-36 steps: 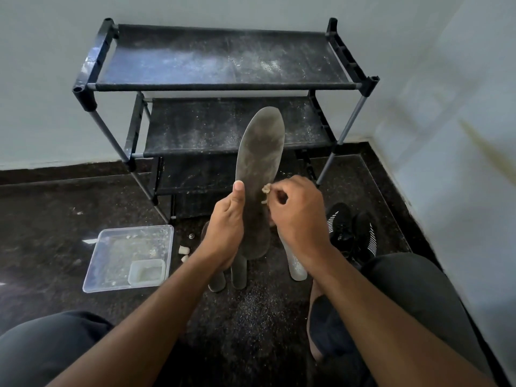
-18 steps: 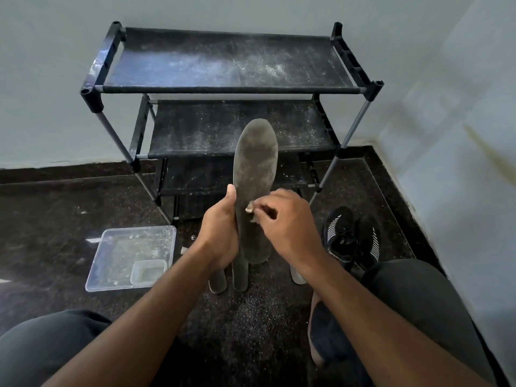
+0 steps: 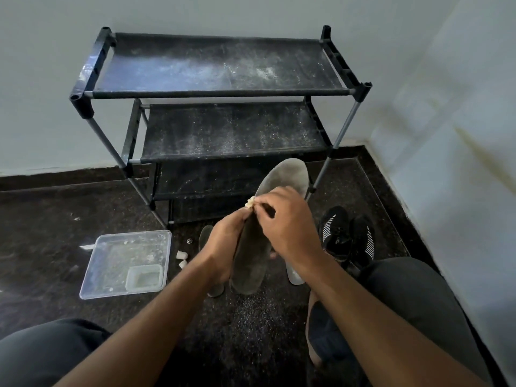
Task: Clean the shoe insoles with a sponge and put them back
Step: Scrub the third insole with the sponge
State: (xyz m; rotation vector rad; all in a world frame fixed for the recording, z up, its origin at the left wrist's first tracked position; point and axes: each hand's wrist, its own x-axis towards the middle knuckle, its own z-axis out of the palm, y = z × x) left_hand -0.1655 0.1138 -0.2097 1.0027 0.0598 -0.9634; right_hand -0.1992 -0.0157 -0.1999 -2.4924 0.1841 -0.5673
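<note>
A grey insole (image 3: 252, 258) is held up in front of the black shoe rack (image 3: 220, 88), its toe end tilted toward the rack's right legs. The left hand (image 3: 223, 247) grips the insole's left edge near the middle, fingers wrapped behind it. The right hand (image 3: 284, 227) has its fingers curled, pinching a small pale sponge piece (image 3: 249, 203) against the insole's left edge, just above the left hand. Below the rack, more insoles (image 3: 294, 273) lie on the dark floor (image 3: 50, 219). A clear plastic tray (image 3: 111, 293) sits left of them, two black sneakers (image 3: 347, 236) right.
</note>
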